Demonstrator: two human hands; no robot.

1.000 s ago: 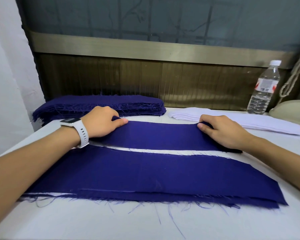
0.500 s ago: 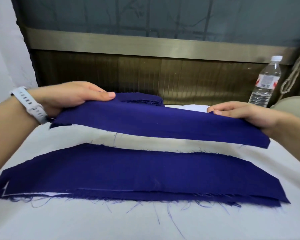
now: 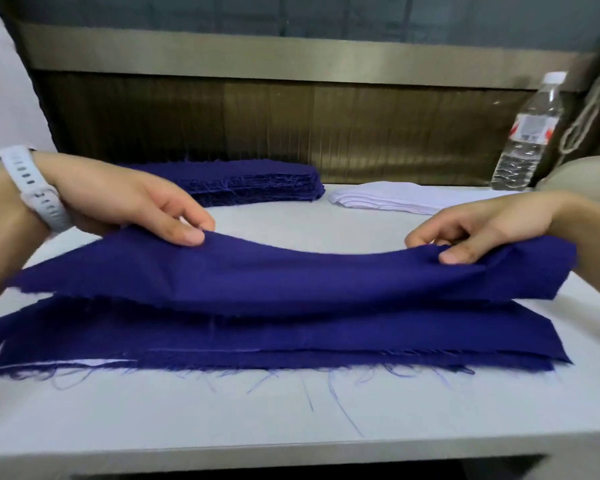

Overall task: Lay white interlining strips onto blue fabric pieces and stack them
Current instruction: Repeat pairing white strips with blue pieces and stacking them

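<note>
A white table (image 3: 291, 420) fills the view, with loose blue threads trailing over its near part. On it lies a low stack of blue fabric (image 3: 326, 344), frayed along the front, with a sliver of white interlining (image 3: 94, 362) peeking out at its left end. Just above the stack hangs a single blue piece (image 3: 291, 278), sagging in the middle and overlapping the stack's far side. The hands are well apart. The left hand (image 3: 129, 202), with a white watch (image 3: 35, 188) on its wrist, pinches the piece's left part; the right hand (image 3: 482, 230) pinches the bunched right end. Behind them sit a thicker blue pile (image 3: 250, 183) and – to its right – a pile of white strips (image 3: 395, 202). A water bottle (image 3: 530, 133) stands far right against the brown ribbed wall panel (image 3: 291, 126).
</note>
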